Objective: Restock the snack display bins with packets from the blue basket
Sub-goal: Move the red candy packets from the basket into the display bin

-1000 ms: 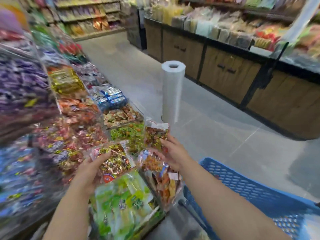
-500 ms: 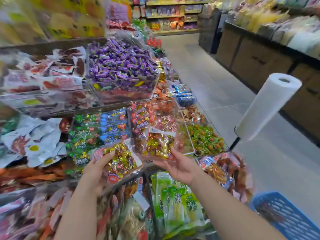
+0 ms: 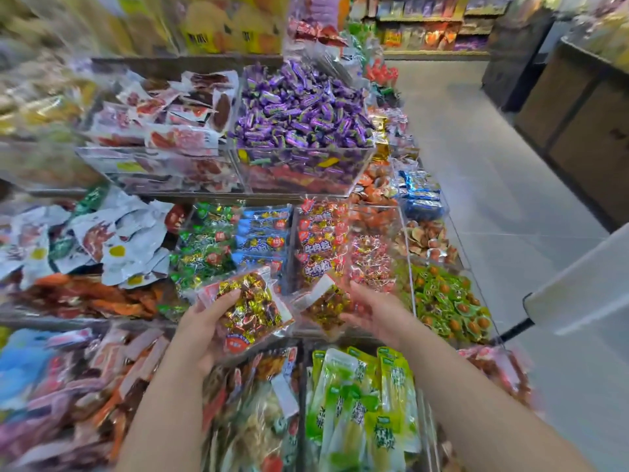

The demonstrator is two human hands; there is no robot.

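Both forearms reach up from the near edge toward the middle tier of clear display bins (image 3: 406, 233). The left hand (image 3: 204, 330) grips a clear packet of gold-wrapped sweets (image 3: 250, 311). Its thumb lies across the packet's face and its fingers curl beneath, holding it tilted just near of the bins. The right hand (image 3: 379, 311), palm turned left and thumb raised, meets the right edge of a second packet (image 3: 323, 306). That packet hangs tilted at the front of the red-sweet bin (image 3: 320, 247). Blur hides whether the fingers pinch it.
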